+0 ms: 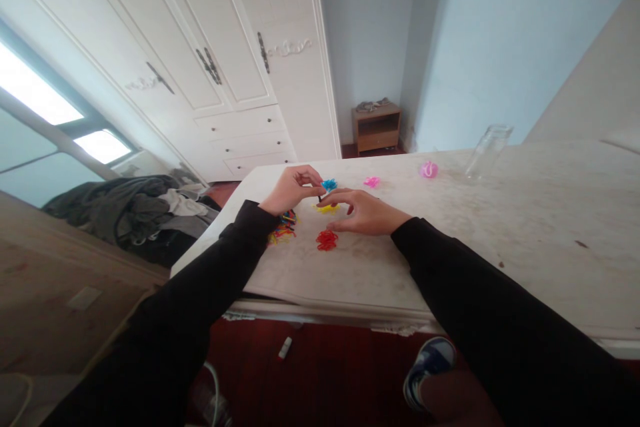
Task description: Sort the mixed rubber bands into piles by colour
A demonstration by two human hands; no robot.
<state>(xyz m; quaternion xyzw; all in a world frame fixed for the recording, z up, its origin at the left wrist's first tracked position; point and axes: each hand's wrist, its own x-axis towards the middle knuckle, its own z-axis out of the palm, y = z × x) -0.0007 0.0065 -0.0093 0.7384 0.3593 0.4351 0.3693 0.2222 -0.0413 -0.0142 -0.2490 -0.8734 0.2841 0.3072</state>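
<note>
My left hand is over the table, thumb and forefinger pinched together. A tiny dark piece shows at its fingertips; its kind is too small to make out. My right hand faces it, thumb and fingers apart, the fingertips close to the dark piece. Below them lies a yellow pile of thin bands, partly hidden by my right fingers. A blue pile is just beyond, and a red pile lies nearer me, by my right thumb. Under my left wrist sits a mixed-colour pile, partly covered.
A small pink pile lies farther back on the white table. Beyond it are a pink and white round item and a clear glass. Dark clothes are heaped at left. A white wardrobe stands behind.
</note>
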